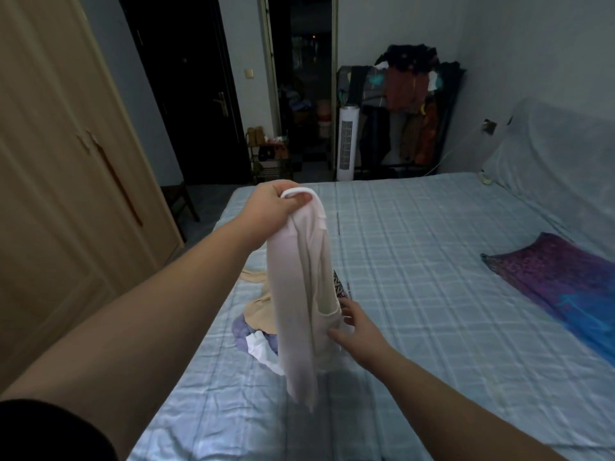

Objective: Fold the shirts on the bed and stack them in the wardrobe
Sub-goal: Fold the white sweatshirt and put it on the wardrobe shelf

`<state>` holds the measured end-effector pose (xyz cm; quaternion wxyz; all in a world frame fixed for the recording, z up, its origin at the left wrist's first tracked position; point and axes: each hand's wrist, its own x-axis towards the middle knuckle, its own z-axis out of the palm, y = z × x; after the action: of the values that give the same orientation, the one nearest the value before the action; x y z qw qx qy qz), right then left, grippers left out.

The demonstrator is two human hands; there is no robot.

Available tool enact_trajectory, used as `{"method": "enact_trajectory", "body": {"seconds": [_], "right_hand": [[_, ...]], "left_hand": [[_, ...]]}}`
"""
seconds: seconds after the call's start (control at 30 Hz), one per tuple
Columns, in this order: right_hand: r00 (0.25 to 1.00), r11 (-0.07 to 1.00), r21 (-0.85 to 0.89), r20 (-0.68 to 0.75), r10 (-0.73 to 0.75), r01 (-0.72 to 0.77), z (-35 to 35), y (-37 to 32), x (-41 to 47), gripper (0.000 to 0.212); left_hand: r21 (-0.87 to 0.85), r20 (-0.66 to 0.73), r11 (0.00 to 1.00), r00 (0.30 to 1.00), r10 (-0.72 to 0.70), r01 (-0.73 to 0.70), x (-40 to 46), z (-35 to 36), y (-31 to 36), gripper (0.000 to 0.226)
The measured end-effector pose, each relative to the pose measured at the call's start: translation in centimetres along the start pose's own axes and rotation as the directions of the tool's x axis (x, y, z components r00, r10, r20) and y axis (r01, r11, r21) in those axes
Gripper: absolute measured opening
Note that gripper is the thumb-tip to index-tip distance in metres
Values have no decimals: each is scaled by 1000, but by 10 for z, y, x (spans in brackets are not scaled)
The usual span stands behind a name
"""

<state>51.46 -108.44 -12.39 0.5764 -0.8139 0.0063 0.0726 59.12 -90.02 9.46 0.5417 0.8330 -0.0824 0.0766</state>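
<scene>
Our left hand (276, 202) grips the shirt (301, 294); right hand (357, 327), open, could snag the pile (254, 314)

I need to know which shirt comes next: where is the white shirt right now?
In the head view the white shirt hangs left of centre from the left hand, which grips its top, above the pile of clothes on the bed; the right hand touches its lower edge.
</scene>
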Motion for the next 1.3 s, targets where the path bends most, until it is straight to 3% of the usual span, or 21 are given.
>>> {"method": "enact_trajectory", "body": {"seconds": [0.1, 0.17, 0.3, 0.43, 0.67, 0.77, 0.83, 0.93, 1.1, 1.23, 1.3], "right_hand": [[998, 983, -179, -43, -43, 35, 10, -8, 14, 21], [995, 981, -194, -100, -23, 4, 10, -13, 25, 7], [914, 999, 40, -405, 15, 2, -18, -23, 41, 16], [825, 995, -11, -558, -90, 101, -77, -49, 44, 17], [767, 921, -323, -528, -365, 216, -170, -94, 19, 23], [713, 877, -435, -547, -439, 206, -210, -96, -1, 24], [686, 825, -542, -540, -488, 159, -238, -94, -19, 28], [657, 716, -692, -495, -568, 98, -277, -93, -47, 34], [549, 553, -831, -437, -712, 56, -324, -85, -80, 29], [523, 518, -852, -406, -749, 79, -355, -62, -86, 34], [531, 522, -849, -408, -743, 77, -370, -48, -82, 33]], "left_hand": [[-41, -41, 999, 999, 14, -15, 0, -8, 6, 12], [-35, -63, 999, 998, 22, -24, -1, -14, 10, 11], [-7, -131, 1000, 991, 27, -28, -5, -38, 8, 13], [40, -136, 999, 991, 2, 4, -11, -64, 1, 14], [296, -148, 955, 989, 22, 23, -28, -65, -6, 16], [619, -59, 784, 991, 117, -56, -42, -54, 0, 20], [692, -34, 718, 990, 136, -75, -52, -43, 5, 19], [653, -88, 758, 994, 60, 12, -62, -17, 9, 16], [449, -289, 885, 957, 9, 128, -73, 63, 8, 22], [343, -386, 935, 921, 53, 90, -88, 119, 17, 19], [400, -395, 916, 908, 143, 30, -90, 134, 14, 17]]}}
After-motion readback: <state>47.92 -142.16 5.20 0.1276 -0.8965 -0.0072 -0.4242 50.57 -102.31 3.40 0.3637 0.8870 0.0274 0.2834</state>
